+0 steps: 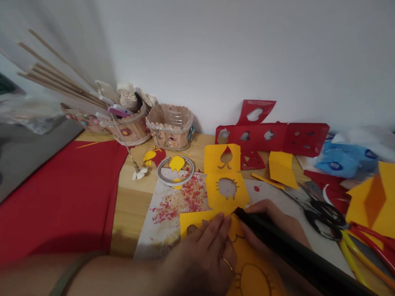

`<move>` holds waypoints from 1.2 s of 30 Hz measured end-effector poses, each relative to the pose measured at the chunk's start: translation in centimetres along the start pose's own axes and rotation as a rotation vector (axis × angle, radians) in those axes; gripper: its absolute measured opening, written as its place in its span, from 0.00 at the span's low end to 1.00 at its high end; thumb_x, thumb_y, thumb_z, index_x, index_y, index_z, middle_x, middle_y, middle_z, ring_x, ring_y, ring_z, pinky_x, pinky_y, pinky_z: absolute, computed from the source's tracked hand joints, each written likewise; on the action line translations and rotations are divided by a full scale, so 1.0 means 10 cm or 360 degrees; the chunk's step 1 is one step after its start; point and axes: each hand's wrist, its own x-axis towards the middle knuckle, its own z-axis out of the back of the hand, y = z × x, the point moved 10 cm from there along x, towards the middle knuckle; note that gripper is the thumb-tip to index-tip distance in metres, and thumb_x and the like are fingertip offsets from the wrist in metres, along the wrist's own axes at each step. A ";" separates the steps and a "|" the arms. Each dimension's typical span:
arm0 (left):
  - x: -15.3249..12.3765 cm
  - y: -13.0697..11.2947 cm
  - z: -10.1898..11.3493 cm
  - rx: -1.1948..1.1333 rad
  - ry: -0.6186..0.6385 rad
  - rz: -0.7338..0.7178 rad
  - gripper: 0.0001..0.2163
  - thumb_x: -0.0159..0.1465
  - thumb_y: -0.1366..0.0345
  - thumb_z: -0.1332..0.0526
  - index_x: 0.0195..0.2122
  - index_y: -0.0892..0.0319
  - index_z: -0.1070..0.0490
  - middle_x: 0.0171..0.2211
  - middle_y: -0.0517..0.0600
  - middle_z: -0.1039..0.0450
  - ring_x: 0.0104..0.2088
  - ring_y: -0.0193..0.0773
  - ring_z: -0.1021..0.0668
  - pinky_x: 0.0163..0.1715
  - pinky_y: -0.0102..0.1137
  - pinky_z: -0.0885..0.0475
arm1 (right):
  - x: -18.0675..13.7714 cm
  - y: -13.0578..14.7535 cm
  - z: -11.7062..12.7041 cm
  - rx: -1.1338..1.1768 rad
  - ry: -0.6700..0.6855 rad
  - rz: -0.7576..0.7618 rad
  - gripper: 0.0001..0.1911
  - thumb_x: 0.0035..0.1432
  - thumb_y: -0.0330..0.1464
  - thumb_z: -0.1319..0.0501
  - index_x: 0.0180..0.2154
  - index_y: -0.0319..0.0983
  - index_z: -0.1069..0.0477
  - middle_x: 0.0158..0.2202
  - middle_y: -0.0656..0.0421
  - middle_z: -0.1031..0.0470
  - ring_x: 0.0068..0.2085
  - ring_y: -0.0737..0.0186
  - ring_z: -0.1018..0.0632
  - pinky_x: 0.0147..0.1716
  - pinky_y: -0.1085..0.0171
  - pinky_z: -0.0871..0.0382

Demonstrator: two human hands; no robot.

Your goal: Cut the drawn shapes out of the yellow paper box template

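A folded yellow card [258, 271] with drawn outlines and cut-out shapes lies over a white sheet, its far panels bent upward. My left hand [206, 256], wearing a ring, rests on the card with its fingers stretched flat, pressing it down. Just to the right, my right hand [279, 220] is closed around a long black pen-like tool [278, 241]. The tool's thin tip touches the card beside my left fingertips; whether it is a blade or a pen point is too small to tell. Part of my right hand is hidden behind the tool.
Black scissors [324, 217] and red-and-yellow handles [359, 244] lie at right. A cut-out red card [272, 137] stands by the wall. Wooden baskets [170, 130], a silver ring [159, 177] and yellow scraps lie behind; red sheets [59, 195] at left.
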 end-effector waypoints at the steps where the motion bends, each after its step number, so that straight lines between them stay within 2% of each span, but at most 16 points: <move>1: 0.00 0.00 0.00 0.0004 -0.0008 0.0000 0.10 0.64 0.69 0.50 0.39 0.66 0.31 0.47 0.60 0.24 0.48 0.49 0.22 0.30 0.36 0.23 | 0.00 0.00 0.01 -0.0009 -0.0016 -0.0014 0.06 0.48 0.37 0.40 0.30 0.46 0.36 0.20 0.65 0.25 0.19 0.62 0.25 0.20 0.64 0.34; 3: -0.01 -0.01 0.03 0.0036 -0.0070 0.0006 0.09 0.63 0.70 0.49 0.38 0.66 0.30 0.45 0.61 0.24 0.47 0.50 0.22 0.31 0.36 0.24 | -0.01 0.00 0.04 -0.0033 -0.0077 -0.0058 0.05 0.49 0.37 0.41 0.30 0.46 0.36 0.19 0.66 0.26 0.19 0.62 0.27 0.21 0.64 0.34; 6: -0.03 -0.01 0.08 0.0097 -0.0177 0.0018 0.10 0.64 0.68 0.48 0.37 0.67 0.30 0.43 0.63 0.23 0.46 0.50 0.21 0.40 0.38 0.26 | -0.01 -0.02 0.09 -0.0042 -0.0155 -0.0086 0.04 0.51 0.36 0.41 0.29 0.46 0.37 0.20 0.65 0.27 0.20 0.62 0.26 0.22 0.64 0.33; 8: -0.04 -0.01 0.07 0.0108 -0.0172 0.0025 0.10 0.65 0.67 0.48 0.38 0.68 0.30 0.43 0.62 0.23 0.46 0.49 0.21 0.47 0.39 0.29 | 0.00 -0.01 0.08 0.0000 -0.0106 -0.0036 0.04 0.51 0.37 0.41 0.30 0.46 0.37 0.21 0.63 0.25 0.21 0.61 0.25 0.22 0.63 0.32; 10: -0.04 -0.01 0.05 0.0111 -0.0131 0.0015 0.11 0.65 0.68 0.49 0.40 0.68 0.29 0.45 0.62 0.23 0.47 0.48 0.22 0.49 0.39 0.31 | 0.01 0.00 0.06 0.0058 -0.0035 0.0024 0.04 0.51 0.37 0.41 0.30 0.46 0.36 0.21 0.63 0.25 0.21 0.62 0.25 0.21 0.64 0.31; 16: -0.07 -0.03 0.05 0.0139 -0.0109 -0.0018 0.15 0.65 0.72 0.53 0.43 0.71 0.29 0.45 0.62 0.24 0.47 0.48 0.22 0.47 0.38 0.30 | 0.03 -0.04 0.06 0.0140 -0.0025 0.0084 0.04 0.51 0.36 0.41 0.30 0.45 0.35 0.21 0.64 0.27 0.20 0.65 0.27 0.18 0.67 0.34; 22: -0.06 -0.03 0.03 0.0147 -0.0098 -0.0005 0.12 0.63 0.74 0.53 0.41 0.68 0.30 0.45 0.64 0.24 0.46 0.50 0.21 0.41 0.38 0.27 | 0.06 -0.02 0.03 0.0143 0.0028 0.0101 0.04 0.51 0.36 0.41 0.30 0.45 0.34 0.21 0.64 0.27 0.20 0.64 0.27 0.18 0.67 0.34; 32: -0.03 -0.03 0.09 0.0133 -0.0109 -0.0016 0.12 0.64 0.75 0.54 0.38 0.68 0.31 0.44 0.64 0.24 0.46 0.51 0.21 0.39 0.38 0.25 | -0.06 0.01 0.03 -0.0133 -0.0186 -0.0032 0.05 0.49 0.37 0.42 0.31 0.46 0.37 0.25 0.63 0.23 0.24 0.59 0.23 0.26 0.62 0.32; 36: -0.02 -0.02 0.09 0.0140 -0.0119 -0.0018 0.12 0.64 0.74 0.54 0.38 0.68 0.31 0.44 0.63 0.23 0.46 0.50 0.21 0.38 0.37 0.24 | -0.08 0.04 0.01 -0.0131 -0.0157 -0.0014 0.06 0.49 0.37 0.42 0.31 0.46 0.37 0.24 0.63 0.24 0.24 0.57 0.22 0.26 0.61 0.32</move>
